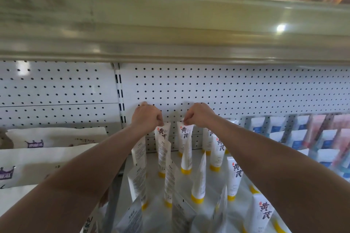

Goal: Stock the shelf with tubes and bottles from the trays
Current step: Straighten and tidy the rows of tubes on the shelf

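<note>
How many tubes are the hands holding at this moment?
2. The left hand pinches the top of one tube; the right hand pinches the tube beside it. Both stand at the back of the shelf.

Both arms outstretched, left hand [146, 117] and right hand [198, 115] each curled in a pinching grip

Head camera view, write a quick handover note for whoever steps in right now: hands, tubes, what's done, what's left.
Left hand pinches the top of one white tube at the back of the shelf.
Right hand pinches the top of the neighbouring tube.
Done: several yellow-capped tubes stand cap-down in rows on the shelf; blue and pink packs fill the right.
Left: release these two and straighten the tilted ones. Trays and bottles are out of view.
</note>
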